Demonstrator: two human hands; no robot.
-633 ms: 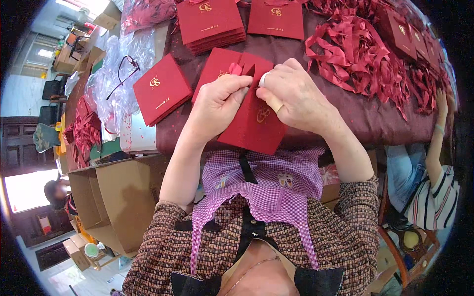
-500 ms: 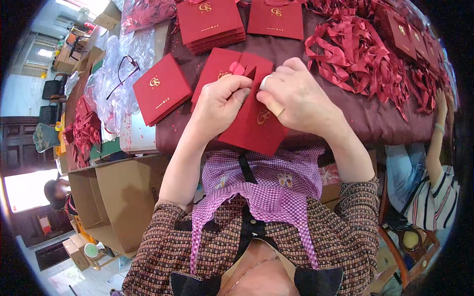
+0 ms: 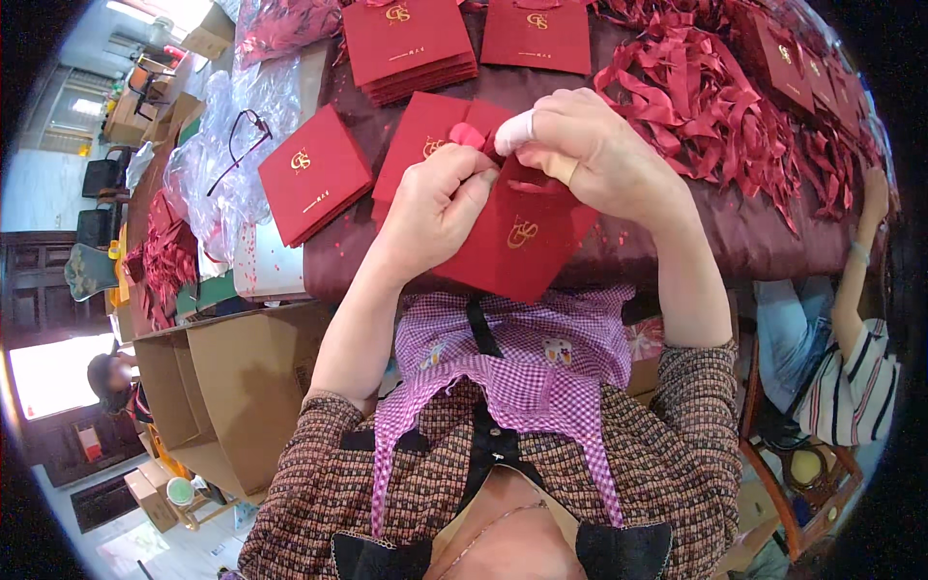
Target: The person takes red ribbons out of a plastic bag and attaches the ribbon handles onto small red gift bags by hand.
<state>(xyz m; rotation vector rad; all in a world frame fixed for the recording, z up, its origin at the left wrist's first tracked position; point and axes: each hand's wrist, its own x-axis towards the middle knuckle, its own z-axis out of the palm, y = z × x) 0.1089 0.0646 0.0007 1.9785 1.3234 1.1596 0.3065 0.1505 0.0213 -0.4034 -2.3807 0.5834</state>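
Red gift bag (image 3: 522, 242), in the head view, is at the near edge of the worktop (image 3: 701, 237), between both hands. The left hand (image 3: 435, 208) pinches its rim between fingers; the right hand's (image 3: 599, 159) fingers curl at its top, their grip hidden. Left lies a stack of red bags (image 3: 314, 174); far right, heaped red ribbon (image 3: 691, 106).

One red bag (image 3: 512, 256) is held by two hands (image 3: 433, 208). At the counter's (image 3: 754, 242) left edge one low stack (image 3: 314, 179) is counted, farther back one taller stack (image 3: 411, 48). One pair of glasses (image 3: 253, 149) and one large box (image 3: 246, 387) are seen; heaped ribbons (image 3: 677, 116) cannot be counted.
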